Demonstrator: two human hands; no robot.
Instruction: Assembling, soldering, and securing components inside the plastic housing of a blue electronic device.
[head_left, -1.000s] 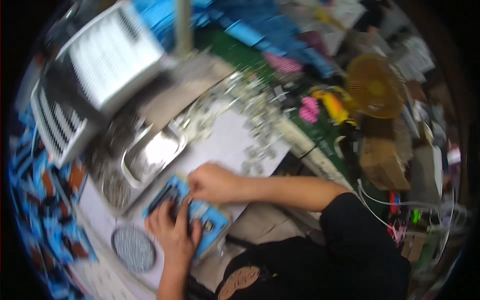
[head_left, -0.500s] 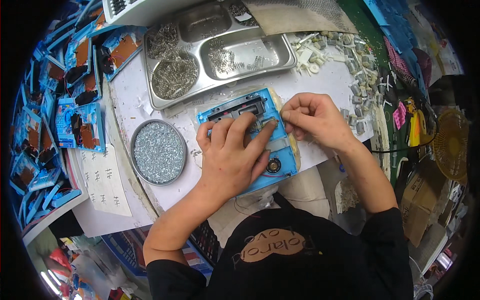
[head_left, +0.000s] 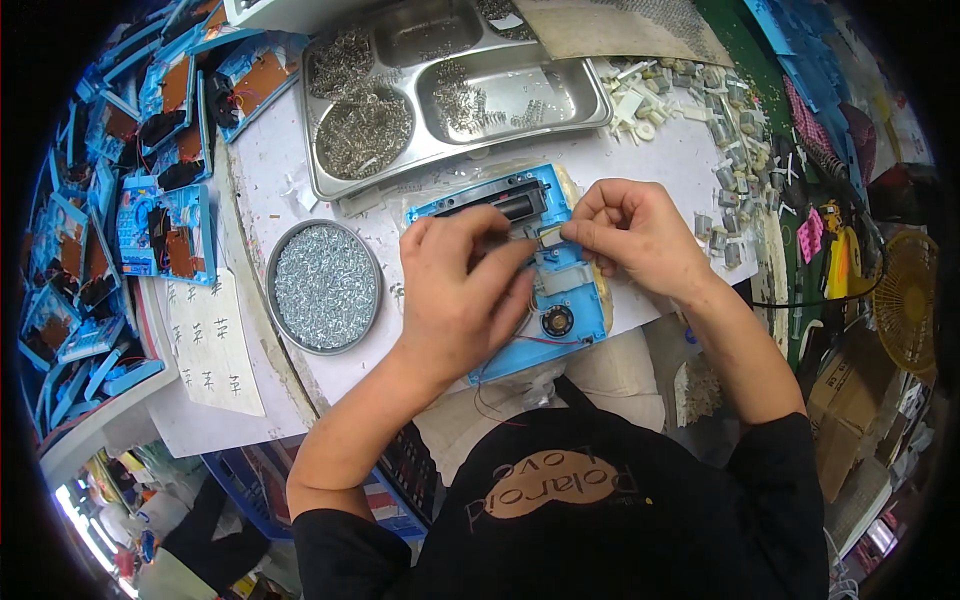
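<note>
A blue plastic housing [head_left: 505, 358] lies in front of me, its inner side up. It carries a black slotted part [head_left: 518, 205], a pale grey block [head_left: 566, 280] and a round speaker [head_left: 557, 320]. My left hand [head_left: 455, 285] rests over its left side, fingers bent and apart, the index fingertip near a small pale part [head_left: 551, 238] in the middle. At the housing's right edge my right hand [head_left: 640, 235] pinches thumb and index finger together beside that small part. What sits between those fingertips is hidden.
A round dish of small screws [head_left: 325, 287] stands left of the housing. Behind is a metal compartment tray [head_left: 460, 140] with springs. Loose white and grey parts [head_left: 725, 130] lie at the right. Blue housings [head_left: 165, 235] are piled at the far left.
My left hand's fingers have drawn back from the middle of the housing and bent more, uncovering the small pale part. My right fingertips now reach that part. The view has shifted slightly.
</note>
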